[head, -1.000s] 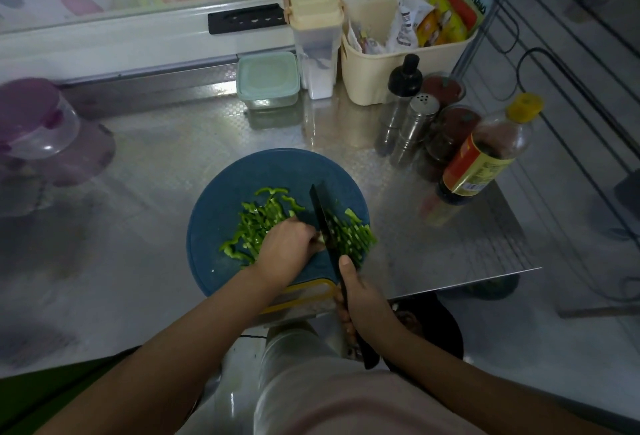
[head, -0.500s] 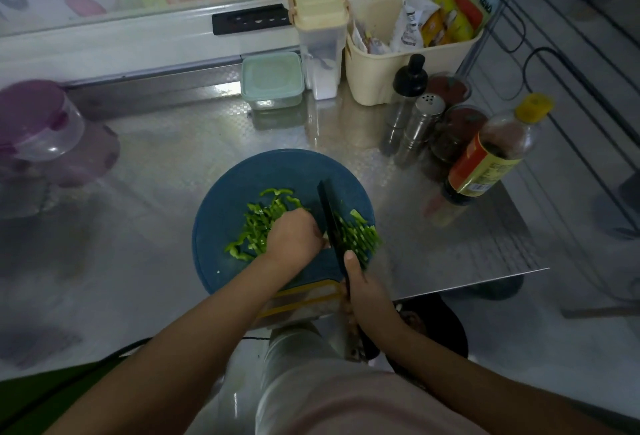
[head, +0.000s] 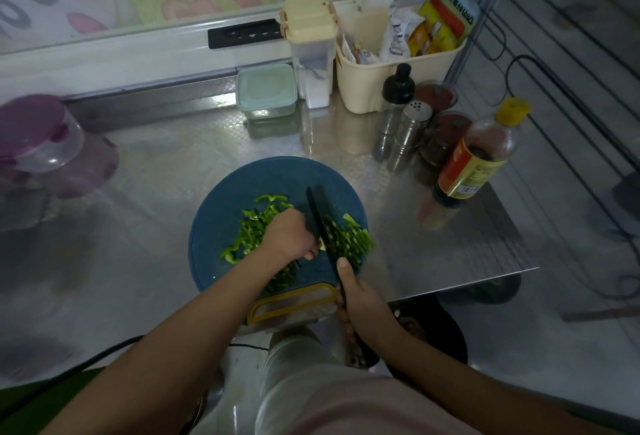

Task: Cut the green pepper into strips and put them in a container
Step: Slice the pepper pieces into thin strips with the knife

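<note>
Now we see right hand (head: 363,299) clenched round black knife (head: 318,213) handle, blade down on round blue cutting board (head: 214,223); left hand (head: 291,235) curls over green pepper strips (head: 252,226) beside it.

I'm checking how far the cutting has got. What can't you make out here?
All in the head view:
1. Uncut pepper: the left hand gripping it covers nearly all of it.
2. Knife handle: wrapped by the right hand.
3. Mint-lidded box: the opaque lid hides its contents.
4. Purple-lidded container: blurred and cut by the left edge.
</note>
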`<state>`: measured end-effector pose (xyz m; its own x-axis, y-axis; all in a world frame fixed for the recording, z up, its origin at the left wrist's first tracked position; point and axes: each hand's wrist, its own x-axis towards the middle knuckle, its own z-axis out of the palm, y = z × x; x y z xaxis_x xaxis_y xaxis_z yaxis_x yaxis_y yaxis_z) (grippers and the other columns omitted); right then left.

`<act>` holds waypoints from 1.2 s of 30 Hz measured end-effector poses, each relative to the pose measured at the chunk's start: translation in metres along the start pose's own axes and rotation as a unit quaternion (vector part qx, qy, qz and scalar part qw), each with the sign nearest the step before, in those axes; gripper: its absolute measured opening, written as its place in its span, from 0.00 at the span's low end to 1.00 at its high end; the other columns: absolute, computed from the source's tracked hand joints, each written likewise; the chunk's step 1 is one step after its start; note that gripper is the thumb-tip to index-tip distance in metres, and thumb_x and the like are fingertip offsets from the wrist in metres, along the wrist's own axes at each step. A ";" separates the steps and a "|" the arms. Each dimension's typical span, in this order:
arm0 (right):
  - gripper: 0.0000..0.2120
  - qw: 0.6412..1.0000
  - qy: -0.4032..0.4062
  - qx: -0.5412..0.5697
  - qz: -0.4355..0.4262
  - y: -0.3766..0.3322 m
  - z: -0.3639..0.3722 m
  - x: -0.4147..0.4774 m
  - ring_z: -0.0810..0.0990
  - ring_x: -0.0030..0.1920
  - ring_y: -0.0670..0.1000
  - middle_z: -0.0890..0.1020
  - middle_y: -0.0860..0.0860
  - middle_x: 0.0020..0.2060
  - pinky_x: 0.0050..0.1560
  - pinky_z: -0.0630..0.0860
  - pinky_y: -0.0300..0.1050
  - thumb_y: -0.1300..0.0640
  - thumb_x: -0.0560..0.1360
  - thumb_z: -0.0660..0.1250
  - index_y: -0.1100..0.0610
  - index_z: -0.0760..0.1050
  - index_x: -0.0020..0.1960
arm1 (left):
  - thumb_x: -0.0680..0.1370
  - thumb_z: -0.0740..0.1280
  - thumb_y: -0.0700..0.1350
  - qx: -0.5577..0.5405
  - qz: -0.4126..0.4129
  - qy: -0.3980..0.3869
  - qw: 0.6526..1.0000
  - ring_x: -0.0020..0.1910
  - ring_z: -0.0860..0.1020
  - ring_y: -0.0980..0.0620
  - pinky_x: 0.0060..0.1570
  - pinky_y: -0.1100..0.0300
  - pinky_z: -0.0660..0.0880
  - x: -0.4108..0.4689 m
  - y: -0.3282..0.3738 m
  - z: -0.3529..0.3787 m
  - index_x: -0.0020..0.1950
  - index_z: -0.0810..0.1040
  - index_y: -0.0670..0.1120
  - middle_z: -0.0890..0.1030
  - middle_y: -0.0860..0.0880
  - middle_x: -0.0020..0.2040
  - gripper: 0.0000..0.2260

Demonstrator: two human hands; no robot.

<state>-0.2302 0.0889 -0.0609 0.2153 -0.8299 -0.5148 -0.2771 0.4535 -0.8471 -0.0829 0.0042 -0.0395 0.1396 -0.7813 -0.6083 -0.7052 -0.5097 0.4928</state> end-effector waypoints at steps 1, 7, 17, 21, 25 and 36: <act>0.28 1.000 -0.003 0.001 0.001 0.000 0.000 0.000 0.61 0.22 0.48 0.61 0.50 0.20 0.28 0.56 0.41 0.31 0.69 0.50 0.54 0.59 0.26 | 0.72 0.68 0.35 0.007 0.004 0.000 1.000 0.31 0.80 0.52 0.39 0.60 0.79 0.001 0.000 0.000 0.40 0.83 0.35 0.84 0.43 0.35 0.05; 0.28 1.000 -0.006 0.000 0.006 0.000 -0.001 0.001 0.62 0.22 0.48 0.62 0.49 0.20 0.27 0.56 0.41 0.33 0.72 0.51 0.53 0.60 0.25 | 0.71 0.69 0.37 0.024 0.000 0.001 1.000 0.31 0.80 0.54 0.38 0.62 0.77 0.001 0.000 -0.001 0.41 0.84 0.36 0.81 0.47 0.30 0.05; 0.28 0.999 -0.004 -0.006 0.039 0.002 0.007 0.013 0.63 0.24 0.49 0.62 0.48 0.20 0.31 0.59 0.45 0.29 0.68 0.49 0.53 0.58 0.26 | 0.71 0.69 0.37 0.039 0.018 -0.013 0.999 0.23 0.75 0.61 0.26 0.69 0.71 0.002 0.000 -0.005 0.38 0.83 0.35 0.75 0.54 0.18 0.06; 0.28 0.995 -0.018 0.022 0.098 0.000 0.011 0.020 0.62 0.22 0.49 0.62 0.51 0.22 0.27 0.58 0.41 0.34 0.76 0.50 0.54 0.59 0.28 | 0.72 0.69 0.37 0.049 0.048 -0.023 0.997 0.24 0.77 0.61 0.32 0.67 0.77 0.003 -0.003 -0.007 0.42 0.84 0.35 0.79 0.51 0.26 0.06; 0.25 0.988 -0.009 0.102 0.115 -0.010 0.018 0.028 0.60 0.21 0.47 0.61 0.49 0.22 0.22 0.58 0.35 0.37 0.78 0.52 0.55 0.59 0.32 | 0.72 0.68 0.37 0.084 0.060 -0.016 0.995 0.32 0.80 0.54 0.45 0.59 0.80 0.003 -0.004 -0.006 0.43 0.84 0.36 0.83 0.45 0.34 0.06; 0.28 0.997 0.003 0.030 0.072 -0.006 0.008 0.018 0.60 0.21 0.48 0.60 0.48 0.20 0.27 0.57 0.40 0.35 0.76 0.50 0.53 0.58 0.26 | 0.73 0.66 0.37 0.033 0.014 0.054 0.998 0.28 0.79 0.54 0.37 0.61 0.79 -0.003 -0.002 0.003 0.39 0.84 0.37 0.81 0.47 0.30 0.08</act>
<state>-0.2170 0.0733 -0.0661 0.1711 -0.7572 -0.6304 -0.2486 0.5860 -0.7712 -0.0846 0.0088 -0.0404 0.1908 -0.8311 -0.5224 -0.7538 -0.4650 0.4643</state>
